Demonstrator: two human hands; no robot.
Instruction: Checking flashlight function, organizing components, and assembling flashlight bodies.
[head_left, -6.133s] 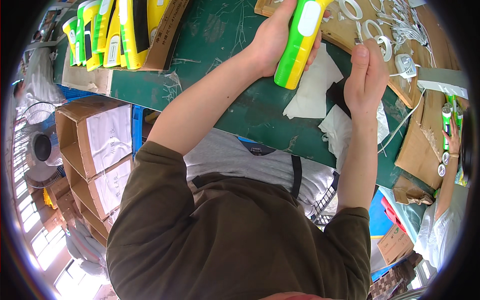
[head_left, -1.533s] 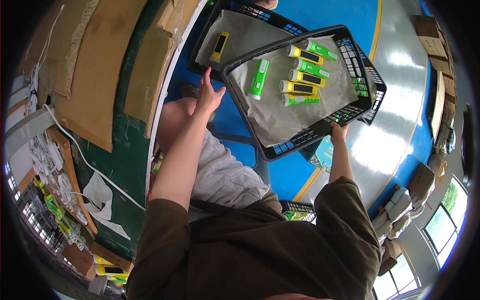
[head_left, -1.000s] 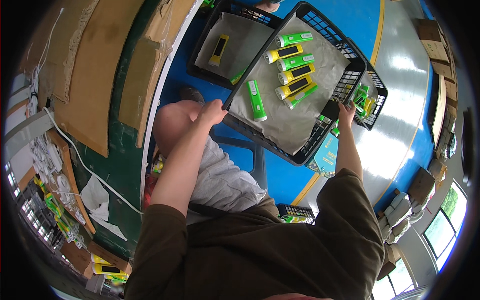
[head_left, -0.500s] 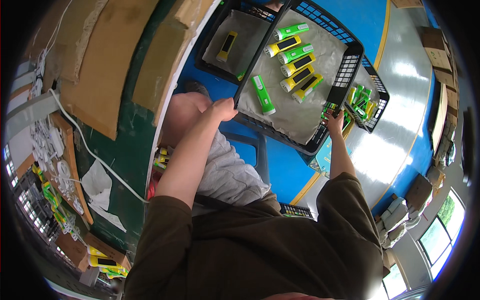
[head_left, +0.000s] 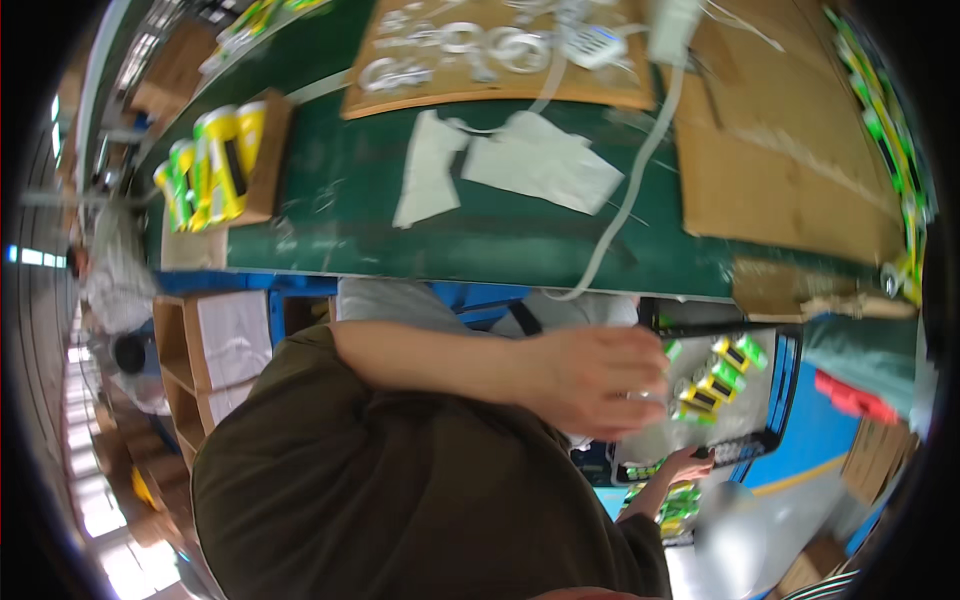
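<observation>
A black plastic crate (head_left: 785,390) with several green and yellow flashlights (head_left: 715,385) lies on the right, below the bench edge. My right hand (head_left: 686,465) is closed on the crate's near rim. Across my body reaches my left arm, its hand (head_left: 598,382) in front of the crate's left part and hiding some of it. The left fingers look bent but are blurred, so I cannot tell whether they hold anything. Below my right hand show more green and yellow flashlights (head_left: 682,505), partly behind my forearm.
The green workbench (head_left: 340,225) runs across, bearing white paper pieces (head_left: 540,165), a cable (head_left: 640,190), a cardboard sheet (head_left: 780,150) and a board with white parts (head_left: 480,60). Yellow and green flashlights (head_left: 225,160) stand at its left end. A wooden shelf (head_left: 185,350) stands at left.
My view has swung left toward the bench. My left hand has let go of the crate rim and come away from it; my right hand is still at the crate.
</observation>
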